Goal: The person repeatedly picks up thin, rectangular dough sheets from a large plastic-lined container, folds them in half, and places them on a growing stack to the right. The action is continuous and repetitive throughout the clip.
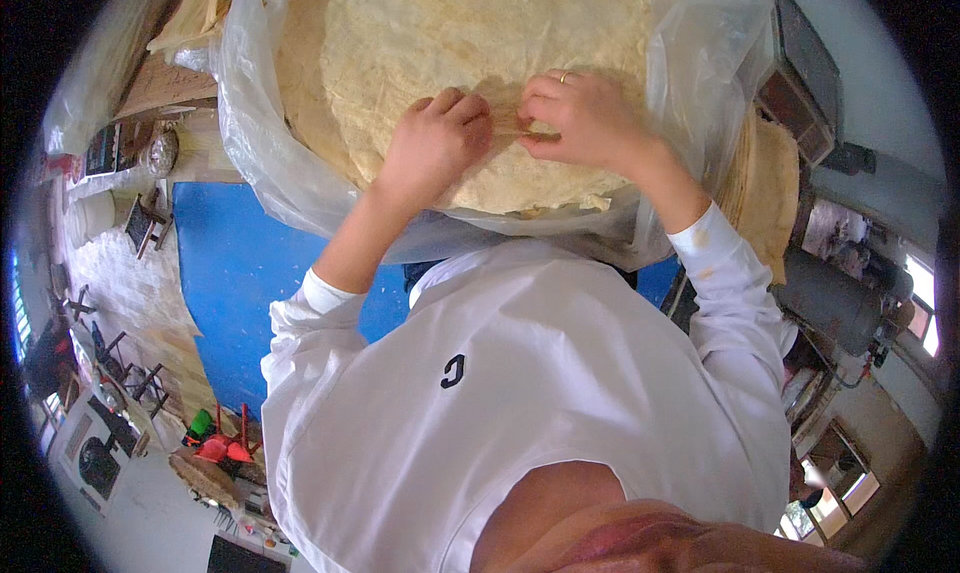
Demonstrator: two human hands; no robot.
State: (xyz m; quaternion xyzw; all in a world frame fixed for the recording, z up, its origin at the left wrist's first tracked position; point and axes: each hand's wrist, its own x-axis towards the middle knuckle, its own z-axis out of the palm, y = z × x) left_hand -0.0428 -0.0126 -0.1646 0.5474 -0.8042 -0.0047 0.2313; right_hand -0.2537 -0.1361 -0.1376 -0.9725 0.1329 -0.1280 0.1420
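Before me lies a large round pale-yellow sheet point(480, 18), thin and wrinkled, on what look like further tan layers. Its material is hard to tell, and small torn flaps show at its near edge. Clear plastic sheeting point(255, 115) surrounds the pile and bunches up at the sides. My left hand point(444, 134) is closed at the middle of the sheet, its fingers curled over the creased surface and the fingertips partly hidden. Close by on the right, my right hand point(581, 115), with a ring on one finger, pinches the same creased area between thumb and fingers.
A blue surface point(232, 265) extends at my left. Folded tan sheets point(761, 183) hang at the right, near a dark gas cylinder point(829, 299). A small stool point(148, 220) and a red chair point(225, 442) stand on the floor to the left.
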